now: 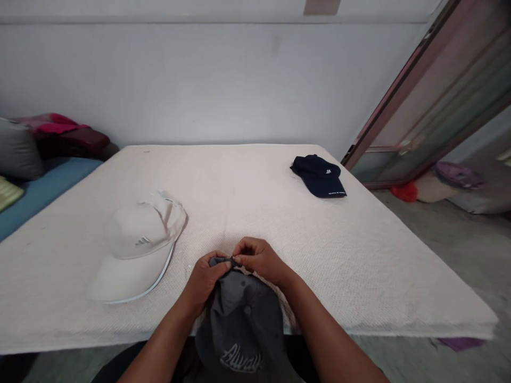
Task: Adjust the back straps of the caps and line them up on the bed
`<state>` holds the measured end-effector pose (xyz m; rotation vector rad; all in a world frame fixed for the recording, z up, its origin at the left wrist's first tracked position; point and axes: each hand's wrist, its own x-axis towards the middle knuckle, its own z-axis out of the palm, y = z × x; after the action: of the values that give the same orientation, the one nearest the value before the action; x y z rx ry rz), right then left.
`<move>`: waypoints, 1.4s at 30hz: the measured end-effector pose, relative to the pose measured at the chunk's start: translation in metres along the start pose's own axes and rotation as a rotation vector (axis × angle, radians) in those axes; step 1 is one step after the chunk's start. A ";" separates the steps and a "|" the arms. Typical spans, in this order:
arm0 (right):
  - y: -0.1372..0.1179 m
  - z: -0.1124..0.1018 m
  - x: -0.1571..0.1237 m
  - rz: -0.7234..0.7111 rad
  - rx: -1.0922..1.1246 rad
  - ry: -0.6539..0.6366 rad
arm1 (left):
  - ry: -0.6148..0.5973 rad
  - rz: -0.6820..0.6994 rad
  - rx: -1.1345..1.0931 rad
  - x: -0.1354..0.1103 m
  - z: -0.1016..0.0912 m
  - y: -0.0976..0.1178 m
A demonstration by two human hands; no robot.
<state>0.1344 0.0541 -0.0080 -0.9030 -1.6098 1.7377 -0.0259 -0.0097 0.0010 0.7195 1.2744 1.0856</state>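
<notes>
A dark grey cap (241,319) with pale lettering on its front lies at the near edge of the white mat (247,197), its back strap turned away from me. My left hand (205,279) and my right hand (259,260) both pinch that strap at the cap's far end, fingers closed on it. A white cap (138,244) rests on the mat to the left of my hands. A navy cap (319,175) sits at the far right of the mat, well out of reach of either hand.
A pale wall stands behind the mat. At the left are a blue mattress (43,186), a grey cushion (18,149) and red-pink cloth (56,123). A glass door frame (431,101) leans at the right above a bare grey floor (451,244).
</notes>
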 end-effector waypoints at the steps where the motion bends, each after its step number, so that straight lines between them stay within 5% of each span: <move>1: 0.001 0.000 0.000 -0.012 -0.029 0.007 | 0.007 0.022 0.040 0.000 0.000 -0.001; 9: 0.004 0.001 0.001 -0.061 -0.109 0.006 | 0.024 0.094 0.148 0.003 -0.003 -0.003; 28: 0.004 0.003 -0.001 0.022 0.205 -0.015 | 0.038 0.070 0.150 0.002 -0.003 -0.003; 42: 0.007 0.000 0.000 0.027 0.110 -0.020 | 0.021 0.151 0.311 0.006 -0.006 -0.008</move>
<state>0.1342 0.0539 -0.0149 -0.8604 -1.5054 1.8399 -0.0305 -0.0085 -0.0100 1.0541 1.4422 1.0276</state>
